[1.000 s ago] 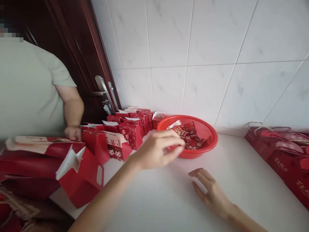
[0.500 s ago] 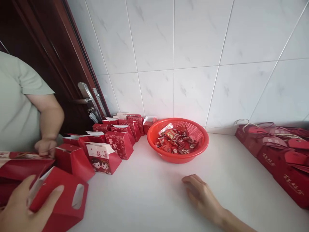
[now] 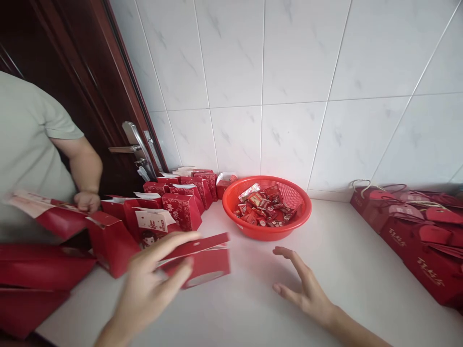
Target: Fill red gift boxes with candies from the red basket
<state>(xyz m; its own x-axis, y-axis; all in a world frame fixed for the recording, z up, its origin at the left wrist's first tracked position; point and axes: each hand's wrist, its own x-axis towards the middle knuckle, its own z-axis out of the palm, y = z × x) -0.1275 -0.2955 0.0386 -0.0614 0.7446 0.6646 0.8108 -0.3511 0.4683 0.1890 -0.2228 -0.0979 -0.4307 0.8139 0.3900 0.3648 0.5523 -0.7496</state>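
My left hand (image 3: 148, 284) holds a red folded paper box (image 3: 213, 262) above the white table (image 3: 249, 308), thumb on the near side and fingers over the top. To its right, my right hand (image 3: 307, 291) is empty, with thumb and fingers spread apart towards the box. Beyond both hands sits a red plastic basket (image 3: 267, 233) with wrapped sweets (image 3: 262, 207) in it. Just behind my left hand stands a box with a cartoon print (image 3: 154, 221), partly hidden by my fingers.
Several red boxes (image 3: 181, 209) stand in rows at the left. Larger red pieces (image 3: 39, 270) lie at the near left. A person's hand (image 3: 87, 201) touches a box there. Red gift bags (image 3: 408, 241) line the right side. A tiled wall (image 3: 289, 135) rises behind.
My left hand has moved right, bringing the red box from the left side to the middle. My right hand's fingers have spread. The person at the left has shifted a red box.
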